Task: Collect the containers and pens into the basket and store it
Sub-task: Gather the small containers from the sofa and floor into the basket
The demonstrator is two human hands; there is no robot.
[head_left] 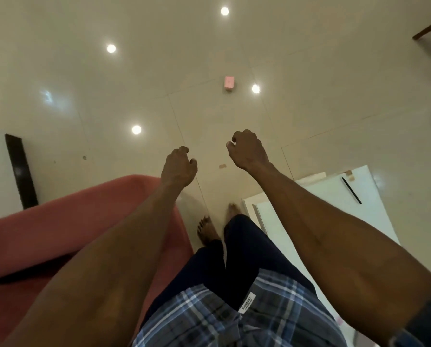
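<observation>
Pen (351,190) — thin, dark, lying on the white bench (334,204) at the right, its long axis running from the far end near a small tan tag down toward the bench's right edge, tilted slightly off that edge line. It sits well apart from both hands, to the right of and nearer than the right hand (247,151).

Both arms are stretched forward over the glossy cream floor (109,96). The right hand's grip is curled, fingers folded in, holding nothing. The left hand (178,166) is the same — fingers bent inward, nothing in them. The two hands hang near each other, not touching.

Bare feet stand on the tiles between a red sofa (59,234) on the left and the bench on the right, a narrow lane. Ahead the floor opens wide, with only a small pink box (229,83) lying far off and ceiling lights reflected in the tiles. A dark panel (20,171) stands at the left edge.
</observation>
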